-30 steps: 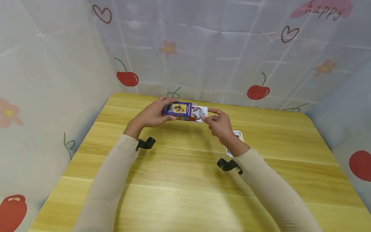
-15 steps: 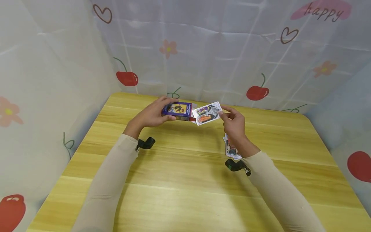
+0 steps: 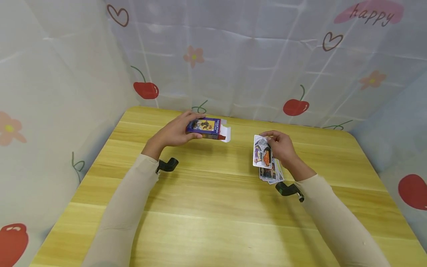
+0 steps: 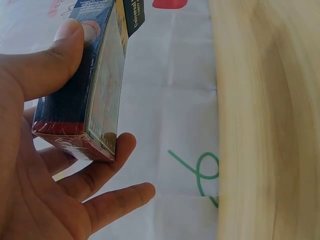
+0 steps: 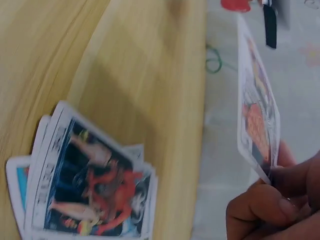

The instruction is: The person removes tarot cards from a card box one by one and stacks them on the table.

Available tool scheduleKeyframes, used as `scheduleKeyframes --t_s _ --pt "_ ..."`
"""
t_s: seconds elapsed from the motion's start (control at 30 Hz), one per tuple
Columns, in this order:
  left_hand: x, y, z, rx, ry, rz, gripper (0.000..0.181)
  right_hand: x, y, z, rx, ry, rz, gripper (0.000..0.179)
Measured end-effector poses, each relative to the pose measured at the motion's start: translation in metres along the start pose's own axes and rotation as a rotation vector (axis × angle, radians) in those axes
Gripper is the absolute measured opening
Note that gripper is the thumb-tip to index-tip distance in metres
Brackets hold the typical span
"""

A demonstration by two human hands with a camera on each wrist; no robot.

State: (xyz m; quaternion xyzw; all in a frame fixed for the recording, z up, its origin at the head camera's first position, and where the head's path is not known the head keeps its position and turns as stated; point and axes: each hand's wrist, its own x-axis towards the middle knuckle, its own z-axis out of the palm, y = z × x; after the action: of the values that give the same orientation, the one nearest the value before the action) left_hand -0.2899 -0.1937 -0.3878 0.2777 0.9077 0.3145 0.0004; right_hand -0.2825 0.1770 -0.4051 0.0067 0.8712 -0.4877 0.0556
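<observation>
My left hand (image 3: 175, 129) grips a purple tarot card box (image 3: 205, 126) by its closed end, thumb on one side and fingers on the other. The box's white end flap (image 3: 226, 133) stands open toward the right. Between thumb and fingers my right hand (image 3: 281, 148) pinches a tarot card (image 3: 262, 152) with a white border and colourful figures. Below that card lies a small, uneven pile of tarot cards (image 5: 95, 185), face up on the table; the top one shows a red figure on a dark ground. In the head view the held card overlaps the pile.
The wooden table (image 3: 200, 207) ends at a white curtain (image 3: 227, 74) printed with cherries, hearts and flowers. A black wrist mount (image 3: 168, 164) sticks out from the left sleeve, and another black mount (image 3: 287, 189) from the right sleeve, close to the card pile.
My right hand has drawn the tarot card out of the box and carried it right and toward me, over the pile, turning it upright. The left hand and box have stayed put.
</observation>
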Motion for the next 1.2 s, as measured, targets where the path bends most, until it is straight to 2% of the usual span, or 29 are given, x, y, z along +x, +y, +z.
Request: scheduleKeyframes --t_s 0.1,0.2,0.6,0.93,1.2 --pt "0.0 -0.001 0.0 0.008 -0.001 0.006 0.07 0.003 0.01 -0.005 -0.109 -0.062 0.023 0.034" --pt "0.0 -0.002 0.0 0.009 0.003 0.009 0.069 0.004 0.019 -0.008 -0.195 -0.09 0.027 0.035" --pt "0.001 -0.001 0.001 0.011 -0.001 0.009 0.068 0.007 0.056 -0.008 -0.416 -0.067 0.006 0.033" --pt "0.0 -0.001 0.0 0.014 0.005 0.004 0.068 0.006 0.063 -0.001 -0.482 -0.003 0.018 0.034" --pt "0.0 -0.001 0.001 0.009 -0.002 0.003 0.068 0.005 0.061 0.001 -0.514 0.056 -0.01 0.039"
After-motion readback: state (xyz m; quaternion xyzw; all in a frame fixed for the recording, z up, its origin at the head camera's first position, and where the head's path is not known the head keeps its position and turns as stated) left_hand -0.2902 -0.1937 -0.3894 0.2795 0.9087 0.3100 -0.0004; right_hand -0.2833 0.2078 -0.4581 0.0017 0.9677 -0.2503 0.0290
